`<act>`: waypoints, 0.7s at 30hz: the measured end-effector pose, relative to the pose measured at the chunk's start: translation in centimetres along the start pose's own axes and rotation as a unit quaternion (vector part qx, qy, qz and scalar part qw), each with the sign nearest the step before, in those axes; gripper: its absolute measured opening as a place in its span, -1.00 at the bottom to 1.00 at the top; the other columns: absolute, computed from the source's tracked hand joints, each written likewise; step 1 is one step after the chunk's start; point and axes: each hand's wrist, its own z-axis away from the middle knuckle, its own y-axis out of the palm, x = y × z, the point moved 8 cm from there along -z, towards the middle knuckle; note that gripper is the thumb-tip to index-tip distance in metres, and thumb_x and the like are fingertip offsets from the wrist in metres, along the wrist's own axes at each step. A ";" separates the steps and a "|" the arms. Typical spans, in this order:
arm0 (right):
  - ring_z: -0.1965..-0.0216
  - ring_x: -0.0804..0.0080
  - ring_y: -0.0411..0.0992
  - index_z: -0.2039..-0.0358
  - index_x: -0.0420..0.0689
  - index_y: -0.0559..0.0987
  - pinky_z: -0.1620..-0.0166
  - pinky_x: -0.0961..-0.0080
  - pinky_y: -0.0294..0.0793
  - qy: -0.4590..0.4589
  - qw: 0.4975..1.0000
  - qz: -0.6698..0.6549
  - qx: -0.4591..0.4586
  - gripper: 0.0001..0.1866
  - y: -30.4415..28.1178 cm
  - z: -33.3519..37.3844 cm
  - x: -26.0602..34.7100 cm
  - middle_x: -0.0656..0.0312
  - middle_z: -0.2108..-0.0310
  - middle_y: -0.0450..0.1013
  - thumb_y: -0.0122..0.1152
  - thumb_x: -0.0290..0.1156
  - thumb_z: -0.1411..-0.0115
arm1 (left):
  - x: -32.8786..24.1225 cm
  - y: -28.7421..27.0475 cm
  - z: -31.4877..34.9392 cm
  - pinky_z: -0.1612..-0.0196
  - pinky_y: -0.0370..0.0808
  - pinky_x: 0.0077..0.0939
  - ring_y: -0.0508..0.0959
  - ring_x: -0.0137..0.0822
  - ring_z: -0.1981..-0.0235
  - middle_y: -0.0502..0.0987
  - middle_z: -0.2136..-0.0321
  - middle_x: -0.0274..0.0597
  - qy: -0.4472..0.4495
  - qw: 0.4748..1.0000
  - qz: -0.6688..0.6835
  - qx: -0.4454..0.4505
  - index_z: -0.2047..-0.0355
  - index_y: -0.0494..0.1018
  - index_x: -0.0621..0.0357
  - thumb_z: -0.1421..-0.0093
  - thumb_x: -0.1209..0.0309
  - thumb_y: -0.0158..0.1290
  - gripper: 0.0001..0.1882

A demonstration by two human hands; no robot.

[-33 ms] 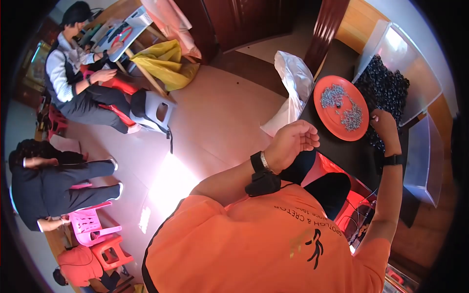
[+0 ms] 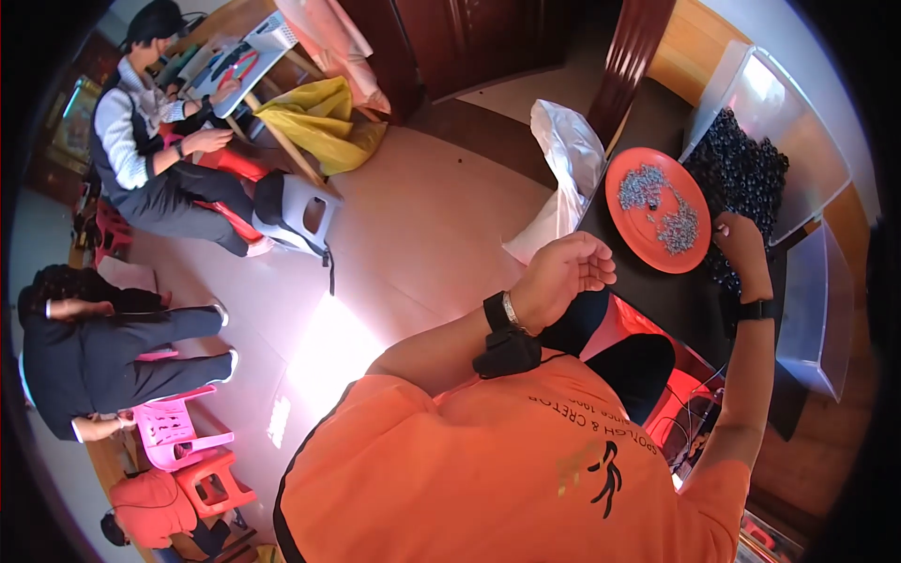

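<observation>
Plate (image 2: pixel 636 228): lies on the dark tabletop (image 2: pixel 690 305), round and orange, and carries two loose patches of small grey bits (image 2: pixel 678 228). Just right of the plate: black pieces (image 2: pixel 751 178), heaped in a clear bin (image 2: pixel 802 141) and spread out along the plate's side. Lower right of the plate: another clear container (image 2: pixel 812 310). Right hand (image 2: pixel 741 246): reaches to just beside the plate's right rim, by the black pieces, with fingers bent; cannot tell if clenched on a piece or empty, or if touching the rim. Left hand (image 2: pixel 563 277): hangs below left of the plate, apart from it, released, fingers loosely curled. Left of the plate: white bag (image 2: pixel 568 150). Far left of the plate: yellow bag (image 2: pixel 324 122) and seated person (image 2: pixel 131 141).
</observation>
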 end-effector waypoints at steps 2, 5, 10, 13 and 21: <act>0.30 -0.07 0.47 0.42 -0.18 0.57 0.25 0.14 0.43 -0.013 1.000 0.002 -0.005 -0.85 0.3 -0.3 -0.6 -0.06 0.44 0.50 0.11 -0.46 0.04 | 0.1 -0.1 -0.1 0.17 0.42 -0.50 0.53 -0.32 0.27 0.52 0.33 -0.21 0.000 1.000 0.002 0.010 0.29 0.41 0.16 -0.25 0.31 -0.15 -0.79; 0.27 -0.06 0.47 0.38 -0.20 0.57 0.22 0.17 0.43 -0.009 1.000 0.004 -0.013 -0.84 -0.1 -0.2 -0.6 -0.07 0.41 0.51 0.09 -0.46 -0.01 | -0.2 0.0 0.1 0.17 0.42 -0.50 0.54 -0.33 0.28 0.52 0.34 -0.21 -0.001 1.000 -0.007 0.002 0.29 0.42 0.16 -0.25 0.31 -0.15 -0.79; 0.26 -0.05 0.49 0.33 -0.20 0.56 0.19 0.20 0.43 0.029 0.999 0.011 -0.018 -0.82 -1.2 0.2 -1.1 -0.06 0.38 0.52 0.10 -0.41 -0.09 | 0.3 0.0 0.0 0.13 0.42 -0.46 0.53 -0.28 0.23 0.52 0.30 -0.16 -0.008 1.000 -0.001 0.012 0.27 0.41 0.18 -0.28 0.31 -0.16 -0.78; 0.29 -0.03 0.49 0.31 -0.19 0.55 0.23 0.22 0.43 0.025 0.999 0.002 -0.022 -0.80 -1.9 0.6 -0.7 -0.04 0.42 0.51 0.13 -0.37 -0.10 | 0.4 0.2 0.1 0.13 0.41 -0.45 0.53 -0.29 0.23 0.52 0.31 -0.17 -0.008 1.000 0.004 0.017 0.28 0.41 0.17 -0.27 0.32 -0.16 -0.78; 0.41 0.19 0.49 0.32 -0.18 0.54 0.30 0.38 0.43 0.007 0.996 -0.056 -0.070 -0.85 -4.7 2.3 -0.4 0.06 0.46 0.49 0.20 -0.46 -0.08 | 0.4 0.7 0.7 0.14 0.42 -0.45 0.53 -0.28 0.23 0.53 0.30 -0.16 -0.018 0.999 0.004 0.026 0.28 0.42 0.17 -0.27 0.30 -0.14 -0.78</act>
